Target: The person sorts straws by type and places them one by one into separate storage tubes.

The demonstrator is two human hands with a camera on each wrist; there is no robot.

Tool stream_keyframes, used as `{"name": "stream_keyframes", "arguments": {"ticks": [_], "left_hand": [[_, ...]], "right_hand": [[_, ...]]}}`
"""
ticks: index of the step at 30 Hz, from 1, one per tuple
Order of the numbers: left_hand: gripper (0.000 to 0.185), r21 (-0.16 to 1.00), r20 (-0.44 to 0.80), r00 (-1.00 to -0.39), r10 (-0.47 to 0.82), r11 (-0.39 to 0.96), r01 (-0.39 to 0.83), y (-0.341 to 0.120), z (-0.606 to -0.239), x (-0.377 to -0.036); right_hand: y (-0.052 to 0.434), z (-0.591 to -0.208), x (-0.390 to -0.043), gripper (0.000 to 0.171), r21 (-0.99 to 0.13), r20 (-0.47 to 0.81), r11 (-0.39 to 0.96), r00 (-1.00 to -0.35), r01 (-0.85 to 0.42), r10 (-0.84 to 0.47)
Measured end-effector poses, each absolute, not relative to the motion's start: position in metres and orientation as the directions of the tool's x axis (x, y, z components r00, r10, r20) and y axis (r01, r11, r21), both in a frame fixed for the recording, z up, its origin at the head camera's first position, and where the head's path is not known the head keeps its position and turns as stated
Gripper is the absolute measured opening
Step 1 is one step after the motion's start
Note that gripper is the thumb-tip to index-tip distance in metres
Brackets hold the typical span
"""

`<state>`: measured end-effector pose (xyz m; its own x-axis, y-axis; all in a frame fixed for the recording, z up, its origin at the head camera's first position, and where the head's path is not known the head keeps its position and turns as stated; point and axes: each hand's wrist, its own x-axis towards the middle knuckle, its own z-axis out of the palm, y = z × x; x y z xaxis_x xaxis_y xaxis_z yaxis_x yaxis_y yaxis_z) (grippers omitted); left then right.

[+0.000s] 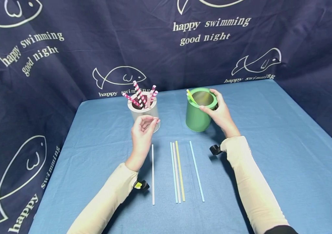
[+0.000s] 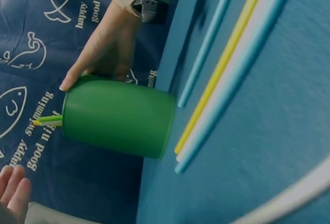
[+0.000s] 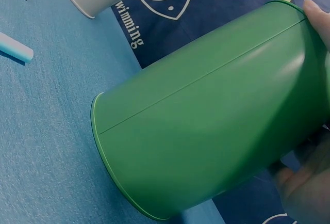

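My right hand (image 1: 220,112) grips the green can (image 1: 196,117) by its right side, thumb at the near rim and fingers at the far rim. Inside the green can, a few yellow-green and pale straws (image 1: 191,96) lean to the left. My left hand (image 1: 143,136) hovers in front of the white can (image 1: 136,112), fingers loosely bent, with nothing visible in it. Several pink-striped straws (image 1: 138,92) and a black-striped one stand in the white can. In the left wrist view, only the fingertips (image 2: 19,193) of the left hand show.
Plain straws lie lengthwise on the blue cloth (image 1: 271,146) between the arms: a white straw (image 1: 153,175), a yellow straw (image 1: 180,172) beside a blue and a pale one, and a separate blue straw (image 1: 197,170). A dark printed curtain (image 1: 160,55) stands behind.
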<state>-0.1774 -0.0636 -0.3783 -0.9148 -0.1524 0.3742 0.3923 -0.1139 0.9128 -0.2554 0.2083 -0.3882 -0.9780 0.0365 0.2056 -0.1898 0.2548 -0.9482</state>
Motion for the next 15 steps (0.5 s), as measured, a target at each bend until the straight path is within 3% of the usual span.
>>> {"name": "stream_keyframes", "arguments": {"ticks": [15], "left_hand": [[0.017, 0.945, 0.247, -0.963, -0.107, 0.245, 0.215, -0.083, -0.397, -0.173]], "right_hand": [[0.209, -0.39, -0.255, 0.076, -0.95, 0.205, 0.251, -0.978, -0.188, 0.043]]}}
